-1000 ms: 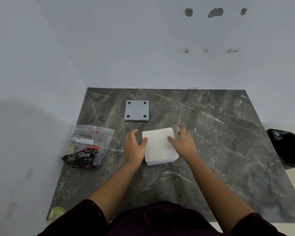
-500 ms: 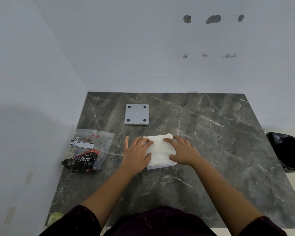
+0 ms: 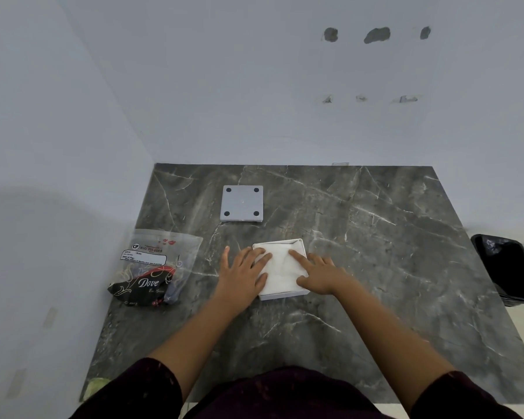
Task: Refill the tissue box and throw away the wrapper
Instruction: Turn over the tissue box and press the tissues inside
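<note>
Both hands [image 3: 285, 273] press flat on tissues [image 3: 280, 272] inside box [image 3: 282, 295].

White tissue stack [image 3: 280, 275] in open square box [image 3: 300, 244], crumpled, seemingly empty wrapper [image 3: 155, 267] leftward

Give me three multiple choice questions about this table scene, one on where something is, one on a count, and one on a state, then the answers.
1. Where does the wrapper lie relative to the tissue box?
A. to its left
B. to its right
C. on top of it

2. How many dark round dots show on the grey square lid?
A. two
B. four
C. six

3. What are the hands doing?
A. lifting the lid
B. holding the wrapper
C. pressing flat on the tissues

Answers:
1. A, the wrapper sits near the table's left edge.
2. B, one dot sits at each corner.
3. C, the left hand and right hand rest open on the white tissues in the box.
</note>
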